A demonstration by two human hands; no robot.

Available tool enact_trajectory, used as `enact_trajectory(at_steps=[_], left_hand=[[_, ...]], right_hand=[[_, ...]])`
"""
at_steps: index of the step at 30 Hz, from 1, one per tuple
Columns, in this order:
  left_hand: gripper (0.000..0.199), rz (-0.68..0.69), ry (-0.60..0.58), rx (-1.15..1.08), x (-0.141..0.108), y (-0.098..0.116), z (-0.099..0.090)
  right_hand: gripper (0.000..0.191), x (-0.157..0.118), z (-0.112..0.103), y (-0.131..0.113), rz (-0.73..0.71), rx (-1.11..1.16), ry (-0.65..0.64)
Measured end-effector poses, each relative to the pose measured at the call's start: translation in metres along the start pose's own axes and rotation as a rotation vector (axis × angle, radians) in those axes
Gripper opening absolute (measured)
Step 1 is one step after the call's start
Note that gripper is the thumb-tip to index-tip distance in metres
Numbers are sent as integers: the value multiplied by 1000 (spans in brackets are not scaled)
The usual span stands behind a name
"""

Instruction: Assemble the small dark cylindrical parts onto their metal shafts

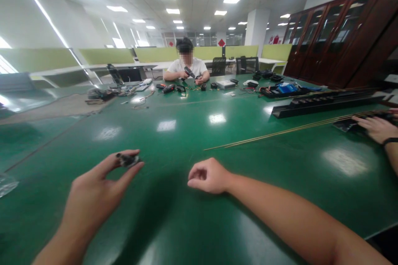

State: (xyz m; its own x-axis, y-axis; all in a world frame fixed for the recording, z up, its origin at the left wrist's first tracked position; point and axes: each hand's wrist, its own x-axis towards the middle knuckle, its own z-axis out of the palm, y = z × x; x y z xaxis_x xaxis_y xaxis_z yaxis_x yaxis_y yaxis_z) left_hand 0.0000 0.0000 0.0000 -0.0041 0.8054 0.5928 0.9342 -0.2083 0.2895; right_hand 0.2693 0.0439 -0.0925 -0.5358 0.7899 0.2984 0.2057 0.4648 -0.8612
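Note:
Between the thumb and fingers of my left hand (96, 190) is a small dark part with a grey, shiny face (128, 160); its exact kind is too blurred to tell. The hand holds it above the green tabletop (168, 145). My right hand (211, 176) rests low over the table to the right, its fingers curled in towards the thumb. Only shadow shows in the hollow of that hand. Thin brass-coloured rods (264, 136) lie beyond my right hand, their near ends apart from it.
Another person's hand (377, 128) rests by the rods at the right edge. Long black channels (311, 105) lie behind. Across the table a person (186, 66) holds a power drill (189, 72). Tools and small parts line the far side. Clear plastic (6, 184) lies at the left edge.

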Motion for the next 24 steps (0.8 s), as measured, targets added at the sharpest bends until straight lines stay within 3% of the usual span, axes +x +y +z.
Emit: enact_trajectory(at_steps=[5, 9, 14, 24], left_hand=[[35, 380, -89, -166, 12, 30, 66], [31, 590, -95, -154, -5, 25, 95], [23, 472, -214, -288, -15, 24, 100], [16, 465, -270, -348, -14, 32, 100]], right_hand=[[13, 7, 0, 7, 119, -44, 231], [18, 10, 2, 15, 186, -64, 228], [21, 7, 2, 15, 165, -152, 120], [23, 4, 0, 9, 147, -145, 142]])
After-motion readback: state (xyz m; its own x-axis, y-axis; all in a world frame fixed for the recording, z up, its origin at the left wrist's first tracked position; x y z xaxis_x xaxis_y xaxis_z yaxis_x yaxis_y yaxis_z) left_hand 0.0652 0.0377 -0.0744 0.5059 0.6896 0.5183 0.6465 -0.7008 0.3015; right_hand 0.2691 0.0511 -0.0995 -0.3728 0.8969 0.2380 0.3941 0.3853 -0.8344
